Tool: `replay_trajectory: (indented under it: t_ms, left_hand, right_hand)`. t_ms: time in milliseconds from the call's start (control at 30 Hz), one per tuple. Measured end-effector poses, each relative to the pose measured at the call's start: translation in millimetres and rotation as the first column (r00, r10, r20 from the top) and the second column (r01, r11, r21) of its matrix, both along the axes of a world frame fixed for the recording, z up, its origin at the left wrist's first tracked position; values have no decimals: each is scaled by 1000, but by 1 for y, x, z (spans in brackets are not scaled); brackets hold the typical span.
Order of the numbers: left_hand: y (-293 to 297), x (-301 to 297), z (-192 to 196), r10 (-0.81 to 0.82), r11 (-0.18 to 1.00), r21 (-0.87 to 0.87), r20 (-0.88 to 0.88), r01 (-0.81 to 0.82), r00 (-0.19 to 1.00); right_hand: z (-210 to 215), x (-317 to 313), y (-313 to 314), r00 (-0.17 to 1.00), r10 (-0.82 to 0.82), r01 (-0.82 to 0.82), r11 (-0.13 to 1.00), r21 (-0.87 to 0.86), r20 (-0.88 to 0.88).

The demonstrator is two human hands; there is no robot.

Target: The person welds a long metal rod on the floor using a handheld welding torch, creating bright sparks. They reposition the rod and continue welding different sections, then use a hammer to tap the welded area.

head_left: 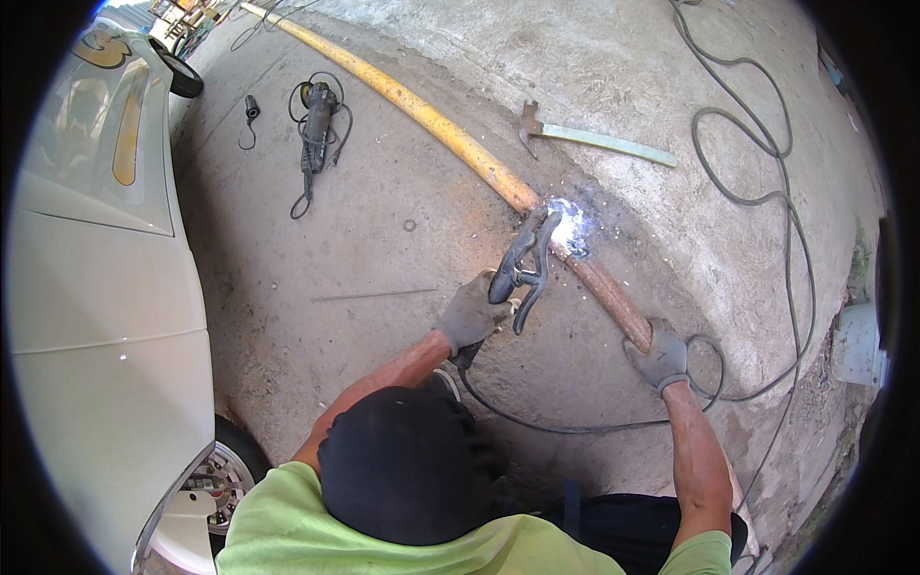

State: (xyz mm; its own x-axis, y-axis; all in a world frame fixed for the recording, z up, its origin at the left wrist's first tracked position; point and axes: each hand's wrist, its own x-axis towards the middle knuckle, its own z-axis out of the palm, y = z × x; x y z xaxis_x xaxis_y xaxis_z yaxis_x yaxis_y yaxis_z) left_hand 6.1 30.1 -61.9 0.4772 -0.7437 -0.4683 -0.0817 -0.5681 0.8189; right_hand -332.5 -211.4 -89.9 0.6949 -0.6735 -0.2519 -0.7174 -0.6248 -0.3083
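Left hand (471,309) wrapped round a black welding clamp (513,257) by a glaring arc (572,226) — right hand (659,357), nearer, gripping the near end of a rusty pipe (610,295) that slants forward-left, in line with a yellow pipe (412,102).

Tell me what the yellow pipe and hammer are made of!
Yellow pipe: probably metal, with worn paint and rusty-brown patches. Hammer: its dull brown head looks like rusty steel; its pale green handle could be painted wood or metal.

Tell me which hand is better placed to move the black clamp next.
Left hand, likely: it grips the black clamp near the bright glow, while the right hand holds the pipe near its end.
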Motion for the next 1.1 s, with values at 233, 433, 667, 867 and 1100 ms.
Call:
replay_trajectory:
  t_ms: [233, 433, 667, 867, 1100]
  left_hand:
    - [4, 1, -16, -58, 997, -52, 79, 62, 995]
    - [2, -2, -15, -19, 999, -46, -35, 17, 999]
    - [0, -5, -6, -19, 999, -32, -43, 18, 999]
    - [3, -2, -17, -21, 999, -51, -27, 19, 999]
    - [1, -2, -12, -61, 997, -34, 57, 63, 997]
  right_hand:
    - [-6, -2, -3, 1000, -12, 12, 1000, 20, -7]
    - [-9, -4, -2, 1000, 1, 0, 1000, -27, 21]
    - [-6, -4, -2, 999, 43, -42, 998, -38, 18]
    - [-8, -5, -2, 999, 44, -44, 998, -38, -5]
    - [-9, -8, -3, 999, 47, -47, 998, -35, -6]
